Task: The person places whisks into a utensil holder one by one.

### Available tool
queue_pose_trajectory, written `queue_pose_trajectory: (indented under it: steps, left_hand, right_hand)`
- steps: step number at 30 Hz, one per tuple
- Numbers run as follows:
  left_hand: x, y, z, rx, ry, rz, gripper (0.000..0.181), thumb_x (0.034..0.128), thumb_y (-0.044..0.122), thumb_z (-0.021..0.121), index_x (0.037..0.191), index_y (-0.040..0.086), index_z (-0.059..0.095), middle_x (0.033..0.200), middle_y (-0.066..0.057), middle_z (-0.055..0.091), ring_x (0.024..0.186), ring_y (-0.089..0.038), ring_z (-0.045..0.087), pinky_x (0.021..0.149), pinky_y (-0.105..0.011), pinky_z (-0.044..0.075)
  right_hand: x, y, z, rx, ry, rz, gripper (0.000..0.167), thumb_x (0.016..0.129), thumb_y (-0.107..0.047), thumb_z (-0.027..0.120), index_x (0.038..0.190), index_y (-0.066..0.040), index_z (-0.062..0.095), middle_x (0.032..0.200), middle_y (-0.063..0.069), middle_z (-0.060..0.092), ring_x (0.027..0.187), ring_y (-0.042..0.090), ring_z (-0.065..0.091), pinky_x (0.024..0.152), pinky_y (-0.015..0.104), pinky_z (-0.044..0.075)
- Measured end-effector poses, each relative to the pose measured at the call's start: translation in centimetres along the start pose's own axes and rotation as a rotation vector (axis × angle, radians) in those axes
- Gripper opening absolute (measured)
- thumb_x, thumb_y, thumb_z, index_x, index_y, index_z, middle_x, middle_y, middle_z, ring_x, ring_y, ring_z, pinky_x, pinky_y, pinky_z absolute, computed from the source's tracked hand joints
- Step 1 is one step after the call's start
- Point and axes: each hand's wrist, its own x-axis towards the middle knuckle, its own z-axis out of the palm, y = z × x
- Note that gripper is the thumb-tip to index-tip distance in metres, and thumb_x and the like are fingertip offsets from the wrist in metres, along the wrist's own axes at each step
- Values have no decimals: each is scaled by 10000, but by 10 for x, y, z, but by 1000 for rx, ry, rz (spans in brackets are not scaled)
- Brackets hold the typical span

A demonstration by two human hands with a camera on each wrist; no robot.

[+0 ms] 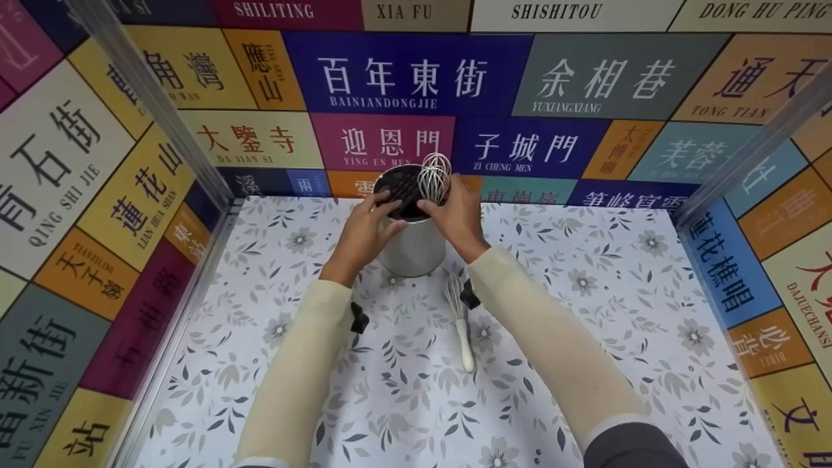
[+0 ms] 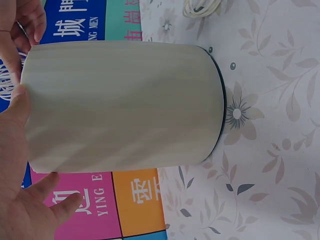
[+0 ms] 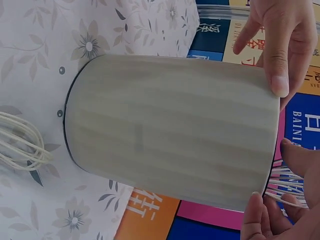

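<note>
A cream utensil holder (image 1: 416, 250) with a dark slotted insert (image 1: 404, 188) in its mouth stands upright near the table's back edge. My left hand (image 1: 364, 235) holds it by the left side of the rim, thumb near and fingers over the top. My right hand (image 1: 460, 211) grips a whisk (image 1: 434, 175) at the right of the rim, wire loops upward; its handle is hidden in the head view. In the right wrist view some whisk wires (image 3: 285, 184) show past the rim. A second whisk (image 1: 459, 311) with a cream handle lies in front of the holder.
A white floral cloth (image 1: 279, 383) covers the table. Upright panels with colourful sign lettering (image 1: 416, 71) enclose the back and both sides. Metal corner posts (image 1: 162, 104) stand at the back corners.
</note>
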Motion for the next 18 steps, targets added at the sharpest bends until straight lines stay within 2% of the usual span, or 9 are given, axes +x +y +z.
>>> queue_pose_trajectory:
  steps: [5, 9, 14, 18]
  left_hand:
    - [0, 0, 0, -5, -11, -12, 545, 994, 491, 606, 1477, 241, 567, 1613, -41, 408, 1476, -302, 404, 1222, -477, 350]
    - [-1, 1, -1, -17, -19, -19, 537, 996, 489, 609, 1481, 266, 560, 1624, -20, 389, 1488, -290, 386, 1228, -474, 340]
    - [-1, 0, -1, -35, -22, -20, 523, 998, 475, 616, 1476, 268, 565, 1625, -11, 383, 1493, -285, 375, 1233, -470, 333]
    - [-1, -1, -1, -41, -20, -17, 523, 999, 479, 613, 1474, 266, 568, 1625, -13, 384, 1494, -287, 373, 1234, -472, 330]
  right_hand:
    - [-5, 9, -5, 70, -11, -8, 578, 852, -307, 843, 1281, -65, 541, 1086, 142, 678, 986, 282, 653, 851, 439, 539]
    - [-11, 22, -20, 107, -36, 8, 552, 848, -286, 842, 1249, -61, 536, 1155, 156, 661, 1029, 301, 664, 887, 438, 561]
    - [-24, 47, -40, 98, -100, 37, 540, 861, -291, 827, 1255, -81, 524, 1173, 144, 660, 1001, 302, 697, 836, 461, 587]
    - [-43, 74, -46, 65, -182, 77, 557, 894, -342, 792, 1292, -86, 498, 1147, 140, 677, 973, 323, 690, 813, 477, 581]
